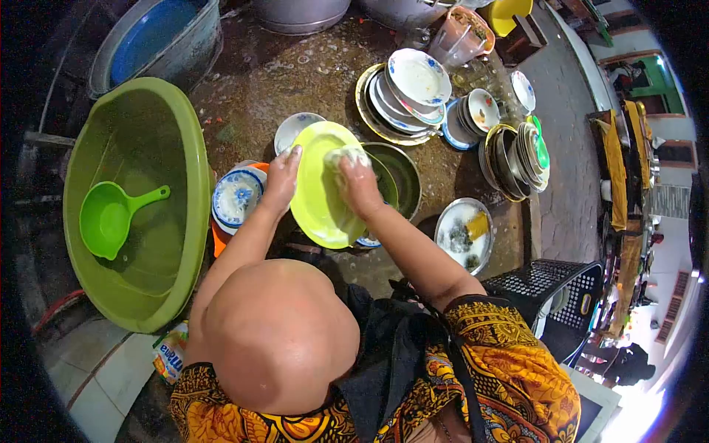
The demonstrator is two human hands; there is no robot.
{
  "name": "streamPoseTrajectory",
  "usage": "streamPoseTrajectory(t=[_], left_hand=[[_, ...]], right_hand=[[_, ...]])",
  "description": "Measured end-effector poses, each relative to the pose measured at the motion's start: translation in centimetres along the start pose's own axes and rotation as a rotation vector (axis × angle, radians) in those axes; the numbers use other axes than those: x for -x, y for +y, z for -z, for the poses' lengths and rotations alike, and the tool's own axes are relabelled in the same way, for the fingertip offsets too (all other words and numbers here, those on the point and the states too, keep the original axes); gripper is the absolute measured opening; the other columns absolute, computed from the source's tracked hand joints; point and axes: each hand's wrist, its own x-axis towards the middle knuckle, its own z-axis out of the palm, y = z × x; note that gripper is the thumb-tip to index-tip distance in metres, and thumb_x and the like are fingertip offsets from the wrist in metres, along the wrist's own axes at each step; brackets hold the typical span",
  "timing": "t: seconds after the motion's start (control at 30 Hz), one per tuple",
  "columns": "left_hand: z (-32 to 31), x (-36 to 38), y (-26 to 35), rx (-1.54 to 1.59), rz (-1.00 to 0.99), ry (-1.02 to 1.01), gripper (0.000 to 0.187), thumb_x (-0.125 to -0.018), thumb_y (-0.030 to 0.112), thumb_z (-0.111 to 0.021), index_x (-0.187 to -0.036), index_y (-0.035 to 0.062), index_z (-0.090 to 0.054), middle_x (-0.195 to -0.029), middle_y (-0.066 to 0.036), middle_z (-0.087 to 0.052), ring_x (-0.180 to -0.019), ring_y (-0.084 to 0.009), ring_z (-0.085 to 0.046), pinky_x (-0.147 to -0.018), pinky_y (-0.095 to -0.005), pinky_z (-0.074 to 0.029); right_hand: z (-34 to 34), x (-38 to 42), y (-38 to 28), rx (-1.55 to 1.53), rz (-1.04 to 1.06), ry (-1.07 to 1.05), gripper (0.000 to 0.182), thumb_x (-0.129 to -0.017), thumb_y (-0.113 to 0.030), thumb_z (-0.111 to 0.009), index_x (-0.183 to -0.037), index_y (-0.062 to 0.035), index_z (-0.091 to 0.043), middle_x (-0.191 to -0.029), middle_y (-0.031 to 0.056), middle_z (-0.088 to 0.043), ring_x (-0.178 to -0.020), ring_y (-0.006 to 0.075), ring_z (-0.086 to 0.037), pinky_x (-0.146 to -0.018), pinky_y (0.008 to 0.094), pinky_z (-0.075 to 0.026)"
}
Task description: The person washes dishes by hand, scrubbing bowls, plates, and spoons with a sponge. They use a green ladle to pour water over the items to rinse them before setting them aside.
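My left hand (283, 179) grips the left rim of a yellow-green plate (314, 210), which is tilted up in front of me. White suds coat the fingers of my right hand (359, 186), which are curled and pressed against the plate's inner face. Foam hides whatever those fingers hold. Behind the plate, a dark metal basin (405, 173) and a small white bowl (297, 131) are partly covered. Left of my left hand sit blue-and-white bowls (237, 198) with soapy water. A round metal tray (443, 232) at right carries foam, a dark scrubber (456, 235) and a yellow sponge (478, 225).
A large green tub (193, 221) with a green dipper (105, 221) stands at left. Stacked plates (418, 77), bowls and pans (509, 159) fill the far right. A black crate (543, 284) stands by my right elbow. A metal tub (210, 37) is at far left.
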Motion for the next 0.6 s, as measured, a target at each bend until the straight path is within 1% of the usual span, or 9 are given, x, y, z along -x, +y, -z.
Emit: streamPoseTrajectory(t=[0.03, 0.1, 0.13, 0.17, 0.23, 0.27, 0.3, 0.37, 0.6], left_hand=[[-0.1, -0.1, -0.2, -0.018, -0.024, 0.008, 0.033, -0.088, 0.026, -0.044, -0.098, -0.0034, -0.053, -0.087, -0.006, -0.057, -0.076, -0.0105, -0.052, -0.068, -0.0244, -0.042], [0.4, -0.5, -0.1, 0.021, -0.044, 0.036, 0.032, -0.088, 0.026, -0.044, -0.098, -0.0030, -0.053, -0.087, -0.006, -0.057, -0.076, -0.0107, -0.052, -0.067, -0.0242, -0.042], [0.6, -0.5, 0.1, 0.025, -0.042, 0.075, 0.032, -0.088, 0.026, -0.044, -0.098, -0.0030, -0.053, -0.086, -0.005, -0.058, -0.076, -0.0106, -0.053, -0.066, -0.0241, -0.042], [0.9, -0.4, 0.2, 0.027, -0.032, 0.112, 0.032, -0.088, 0.026, -0.044, -0.098, -0.0030, -0.053, -0.086, -0.005, -0.058, -0.075, -0.0105, -0.053, -0.065, -0.0239, -0.042], [1.0, -0.1, -0.1, 0.066, 0.010, 0.088, 0.032, -0.088, 0.026, -0.044, -0.098, -0.0032, -0.053, -0.086, -0.005, -0.058, -0.074, -0.0104, -0.053, -0.065, -0.0237, -0.042], [0.8, 0.2, -0.4, 0.104, 0.044, 0.050, 0.032, -0.088, 0.026, -0.044, -0.098, -0.0033, -0.053, -0.086, -0.005, -0.058, -0.074, -0.0103, -0.053, -0.065, -0.0236, -0.042], [0.4, 0.6, -0.4, 0.099, 0.051, 0.043, 0.032, -0.088, 0.026, -0.044, -0.098, -0.0033, -0.053, -0.086, -0.005, -0.058, -0.074, -0.0103, -0.053, -0.065, -0.0236, -0.042], [-0.5, 0.8, 0.1, 0.056, 0.034, 0.038, 0.032, -0.088, 0.026, -0.044, -0.097, -0.0037, -0.054, -0.084, -0.005, -0.058, -0.072, -0.0098, -0.053, -0.065, -0.0229, -0.042], [1.0, -0.4, -0.9, -0.116, -0.119, 0.153, 0.035, -0.088, 0.027, -0.043, -0.095, -0.0051, -0.054, -0.083, -0.005, -0.058, -0.072, -0.0096, -0.052, -0.064, -0.0237, -0.042]], right_hand=[[0.4, -0.4, -0.9, -0.719, -0.617, -0.254, 0.028, -0.073, -0.010, -0.050, -0.101, -0.0025, -0.047, -0.094, 0.0229, -0.051, -0.088, 0.0363, -0.050, -0.072, 0.0422, -0.041], [-0.5, 1.9, -2.3, -0.569, -0.391, -0.219, 0.028, -0.076, -0.010, -0.049, -0.103, -0.0028, -0.047, -0.103, 0.0240, -0.048, -0.091, 0.0372, -0.049, -0.075, 0.0418, -0.042], [-1.2, 3.7, -1.6, -0.242, 0.068, -0.135, 0.031, -0.076, -0.010, -0.048, -0.106, -0.0051, -0.047, -0.109, 0.0234, -0.046, -0.093, 0.0376, -0.049, -0.078, 0.0426, -0.041], [-1.4, 4.5, -1.0, -0.014, 0.297, -0.118, 0.030, -0.077, -0.009, -0.047, -0.106, -0.0071, -0.048, -0.108, 0.0217, -0.047, -0.096, 0.0374, -0.049, -0.080, 0.0430, -0.041], [0.5, 3.8, -1.8, -0.059, 0.044, -0.339, 0.028, -0.076, -0.009, -0.048, -0.104, -0.0074, -0.050, -0.104, 0.0223, -0.049, -0.095, 0.0370, -0.050, -0.079, 0.0425, -0.042], [-0.8, 3.0, -0.8, -0.835, -0.567, -0.169, 0.029, -0.075, -0.019, -0.053, -0.101, -0.0053, -0.052, -0.094, 0.0214, -0.053, -0.077, 0.0347, -0.054, -0.072, 0.0395, -0.044], [-1.3, 1.6, 0.1, -0.936, -0.613, -0.080, 0.027, -0.074, -0.015, -0.054, -0.099, -0.0046, -0.052, -0.090, 0.0219, -0.053, -0.075, 0.0349, -0.054, -0.068, 0.0389, -0.044], [-1.0, 0.3, 0.8, -0.005, -0.019, 0.010, 0.029, -0.075, -0.014, -0.053, -0.102, -0.0041, -0.050, -0.089, 0.0230, -0.052, -0.078, 0.0342, -0.054, -0.068, 0.0384, -0.044], [-1.6, 5.0, 0.1, 0.065, 0.177, -0.042, 0.033, -0.071, -0.006, -0.052, -0.104, -0.0065, -0.049, -0.094, 0.0230, -0.051, -0.080, 0.0361, -0.054, -0.066, 0.0415, -0.046]])
